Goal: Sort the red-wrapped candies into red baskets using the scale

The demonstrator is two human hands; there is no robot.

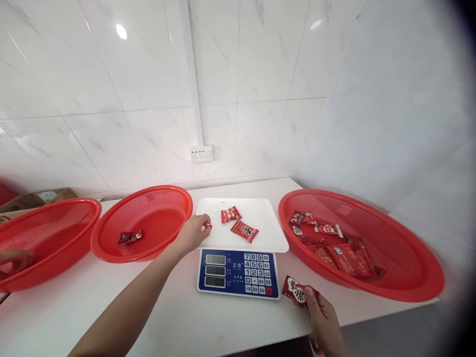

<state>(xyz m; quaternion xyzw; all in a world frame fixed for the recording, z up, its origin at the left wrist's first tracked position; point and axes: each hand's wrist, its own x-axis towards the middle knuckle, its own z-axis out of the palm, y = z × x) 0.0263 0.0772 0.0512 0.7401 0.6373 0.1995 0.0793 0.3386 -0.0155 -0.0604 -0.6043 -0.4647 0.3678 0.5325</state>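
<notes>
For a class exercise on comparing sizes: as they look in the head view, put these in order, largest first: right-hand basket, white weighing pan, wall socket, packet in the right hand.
1. Right-hand basket
2. White weighing pan
Unranked: wall socket and packet; the packet is nearer the camera and partly covered by fingers.

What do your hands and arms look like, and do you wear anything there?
The left hand and the right hand are bare, with no gloves and no rings showing. The left forearm has no sleeve, watch or bracelet where it shows. Too little shows past the right hand to tell.
</notes>
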